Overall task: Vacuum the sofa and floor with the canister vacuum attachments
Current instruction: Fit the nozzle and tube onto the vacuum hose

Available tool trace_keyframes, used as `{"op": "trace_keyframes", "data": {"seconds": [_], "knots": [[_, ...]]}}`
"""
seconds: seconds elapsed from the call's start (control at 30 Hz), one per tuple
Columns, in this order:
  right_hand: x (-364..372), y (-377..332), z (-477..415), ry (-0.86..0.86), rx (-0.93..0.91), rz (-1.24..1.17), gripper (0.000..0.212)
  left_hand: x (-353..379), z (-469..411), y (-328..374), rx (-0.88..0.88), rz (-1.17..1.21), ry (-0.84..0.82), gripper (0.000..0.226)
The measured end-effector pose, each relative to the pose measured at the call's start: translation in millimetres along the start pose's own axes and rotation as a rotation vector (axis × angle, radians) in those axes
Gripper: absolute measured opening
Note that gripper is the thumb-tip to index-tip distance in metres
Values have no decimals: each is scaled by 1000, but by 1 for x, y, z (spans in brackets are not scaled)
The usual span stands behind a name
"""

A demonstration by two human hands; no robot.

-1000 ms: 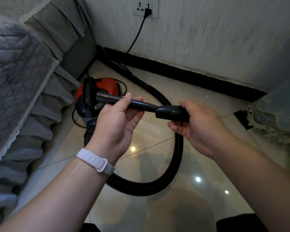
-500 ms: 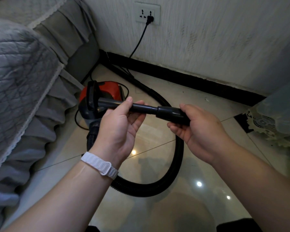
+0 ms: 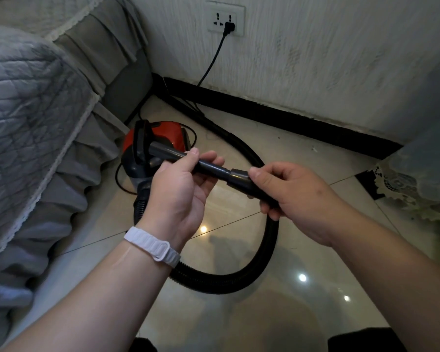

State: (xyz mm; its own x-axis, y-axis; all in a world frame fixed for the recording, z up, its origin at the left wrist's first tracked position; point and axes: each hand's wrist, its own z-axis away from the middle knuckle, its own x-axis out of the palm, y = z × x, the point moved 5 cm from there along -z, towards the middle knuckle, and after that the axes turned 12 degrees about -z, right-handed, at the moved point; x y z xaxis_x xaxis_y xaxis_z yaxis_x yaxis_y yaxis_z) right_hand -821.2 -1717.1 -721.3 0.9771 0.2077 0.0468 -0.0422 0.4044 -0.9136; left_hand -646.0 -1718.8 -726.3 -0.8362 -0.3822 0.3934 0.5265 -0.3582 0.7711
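A red and dark grey canister vacuum (image 3: pixel 160 141) stands on the tiled floor beside the sofa. Its black ribbed hose (image 3: pixel 239 280) loops over the floor up to my right hand (image 3: pixel 297 199), which grips the hose's dark end piece (image 3: pixel 239 177). My left hand (image 3: pixel 181 191) holds a narrow dark tube attachment (image 3: pixel 208 167) between thumb and fingers. The tube's end sits in the hose end piece. The sofa (image 3: pixel 28 102), under a grey quilted cover with a ruffled skirt, fills the left side.
The vacuum's black power cord (image 3: pixel 214 59) runs up to a white wall socket (image 3: pixel 226 20). A black skirting board (image 3: pixel 290 118) lines the wall. A lace-edged cloth (image 3: pixel 404 184) hangs over furniture at the right. Glossy beige floor tiles (image 3: pixel 239 313) lie below my arms.
Both hands with the tube and hose end have held nearly still while my view tilted. My right hand has slid along the hose end toward the joint.
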Motion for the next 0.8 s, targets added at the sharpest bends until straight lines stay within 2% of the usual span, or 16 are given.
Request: {"op": "trace_keyframes", "data": {"seconds": [0.1, 0.23, 0.47, 0.63, 0.8], "knots": [[8, 1, 2, -106, 2, 125, 19, 2, -1, -1, -39, 74, -48, 8], [19, 10, 2, -150, 18, 225, 23, 8, -4, -4, -53, 135, -72, 11], [35, 18, 1, -113, -39, 406, 20, 17, -10, -3, -49, 84, -3, 41], [33, 19, -4, -97, -69, 426, 25, 20, -13, -7, -54, 105, -1, 45], [26, 26, -6, -126, 2, 354, 27, 22, -14, -20, -105, 169, -38, 41]]}}
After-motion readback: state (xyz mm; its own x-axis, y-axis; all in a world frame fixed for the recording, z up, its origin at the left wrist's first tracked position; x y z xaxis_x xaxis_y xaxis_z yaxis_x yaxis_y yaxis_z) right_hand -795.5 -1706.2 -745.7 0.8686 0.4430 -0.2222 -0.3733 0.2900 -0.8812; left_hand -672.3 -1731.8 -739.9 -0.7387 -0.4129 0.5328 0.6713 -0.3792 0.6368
